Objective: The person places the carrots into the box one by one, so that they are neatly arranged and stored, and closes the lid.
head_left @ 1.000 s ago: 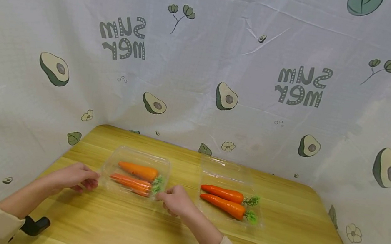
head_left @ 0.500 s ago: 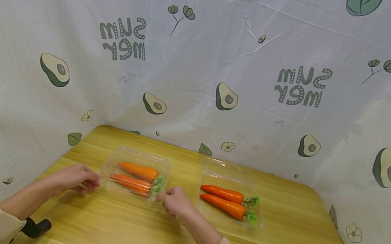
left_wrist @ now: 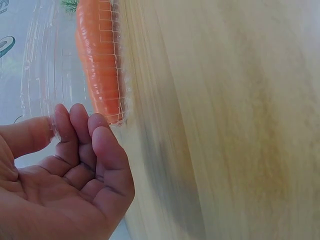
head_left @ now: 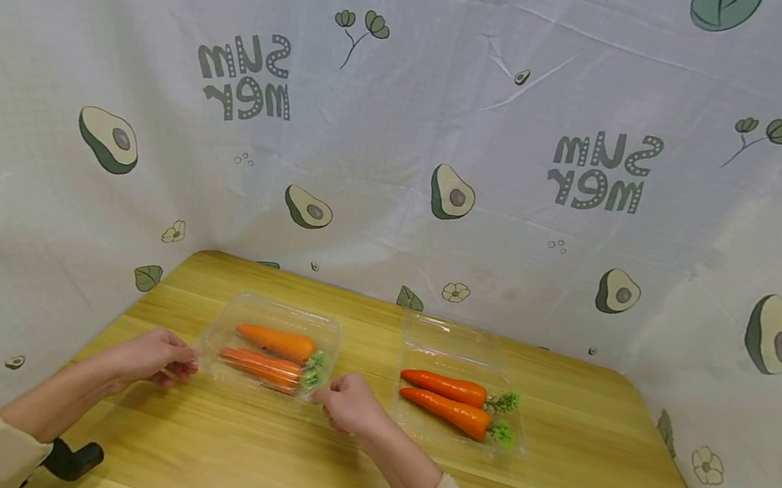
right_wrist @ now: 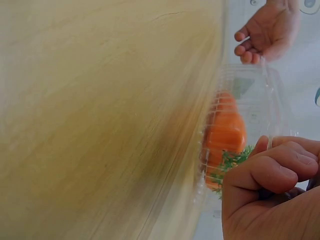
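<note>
A clear plastic clamshell box (head_left: 228,317) stands on the left half of the table, its lid down over the base. Inside lie an orange carrot (head_left: 276,341) and a redder carrot (head_left: 262,366), green tops to the right. My left hand (head_left: 150,356) pinches the rim at the box's left end; the left wrist view shows thumb and fingertips (left_wrist: 60,114) meeting on the clear edge. At the front right corner my right hand (head_left: 354,403) pinches the rim between thumb and curled index finger. In the right wrist view the right hand (right_wrist: 275,175) partly covers the green tops.
To the right, a second clear clamshell box (head_left: 456,340) lies with its lid folded back, holding two carrots (head_left: 446,385) with green tops. A printed cloth (head_left: 396,110) hangs behind the wooden table (head_left: 238,457). Black wrist mounts (head_left: 72,459) jut from both sleeves.
</note>
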A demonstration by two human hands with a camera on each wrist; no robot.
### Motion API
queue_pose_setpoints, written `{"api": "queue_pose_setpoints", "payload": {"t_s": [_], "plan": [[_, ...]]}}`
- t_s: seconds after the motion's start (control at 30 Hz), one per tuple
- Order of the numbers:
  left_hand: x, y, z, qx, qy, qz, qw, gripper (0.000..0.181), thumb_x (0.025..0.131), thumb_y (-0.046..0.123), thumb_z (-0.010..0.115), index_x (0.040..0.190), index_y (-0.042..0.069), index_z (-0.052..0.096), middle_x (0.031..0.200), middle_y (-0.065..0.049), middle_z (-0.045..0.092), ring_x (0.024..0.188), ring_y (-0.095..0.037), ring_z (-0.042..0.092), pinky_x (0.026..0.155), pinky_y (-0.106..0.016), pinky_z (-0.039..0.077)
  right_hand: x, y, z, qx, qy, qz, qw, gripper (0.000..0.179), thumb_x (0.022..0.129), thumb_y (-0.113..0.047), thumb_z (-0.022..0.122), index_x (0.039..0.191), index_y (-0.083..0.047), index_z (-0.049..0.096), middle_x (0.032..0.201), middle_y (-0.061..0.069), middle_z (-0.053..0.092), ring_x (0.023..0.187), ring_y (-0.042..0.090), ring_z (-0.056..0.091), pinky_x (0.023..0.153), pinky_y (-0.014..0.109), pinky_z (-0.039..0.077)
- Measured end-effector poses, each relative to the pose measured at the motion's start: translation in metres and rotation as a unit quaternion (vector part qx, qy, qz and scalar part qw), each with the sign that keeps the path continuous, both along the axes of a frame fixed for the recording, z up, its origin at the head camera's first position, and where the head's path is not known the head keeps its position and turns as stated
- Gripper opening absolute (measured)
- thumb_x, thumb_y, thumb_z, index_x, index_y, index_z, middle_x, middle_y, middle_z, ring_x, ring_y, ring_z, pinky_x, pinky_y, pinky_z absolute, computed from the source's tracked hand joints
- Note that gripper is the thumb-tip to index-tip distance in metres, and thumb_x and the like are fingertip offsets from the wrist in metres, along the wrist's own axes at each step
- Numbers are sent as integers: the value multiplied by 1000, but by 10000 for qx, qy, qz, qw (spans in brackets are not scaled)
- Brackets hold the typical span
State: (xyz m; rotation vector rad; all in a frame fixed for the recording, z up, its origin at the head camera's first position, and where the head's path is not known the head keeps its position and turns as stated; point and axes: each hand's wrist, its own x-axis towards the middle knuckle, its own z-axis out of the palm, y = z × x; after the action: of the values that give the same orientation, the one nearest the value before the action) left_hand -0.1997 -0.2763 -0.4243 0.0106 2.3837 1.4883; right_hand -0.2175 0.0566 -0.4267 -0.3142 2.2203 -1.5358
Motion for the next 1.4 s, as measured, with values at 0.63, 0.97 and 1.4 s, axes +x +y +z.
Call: {"api": "queue_pose_setpoints", "payload": {"t_s": [0.63,0.97,1.4], "plan": [[-2,2,-3,-268,-30,469,9985,32,103,21,50,99,-5,68,90,-6,66,81,-18,60,69,-32,52,-2,2,-5,-15,-152,-26,9999,39,92,-18,66,57,-13,51,45,-6,28,41,10,20,44,25,20],[-1,1,-4,9,-103,389,9992,34,102,24,52,103,-5,69,91,-6,68,82,-18,62,69,-31,54,-4,3,-6,-433,-555,-13,9975,25,90,-18,69,92,6,75,50,-6,25,45,10,19,44,25,17],[-1,-2,-4,150,-124,260,9995,34,102,22,52,106,-7,68,93,-6,68,82,-17,63,69,-30,54,-2,-1,-4,-413,-612,-50,9973,44,92,-16,69,56,-16,44,48,-6,25,45,10,15,45,25,15]]}}
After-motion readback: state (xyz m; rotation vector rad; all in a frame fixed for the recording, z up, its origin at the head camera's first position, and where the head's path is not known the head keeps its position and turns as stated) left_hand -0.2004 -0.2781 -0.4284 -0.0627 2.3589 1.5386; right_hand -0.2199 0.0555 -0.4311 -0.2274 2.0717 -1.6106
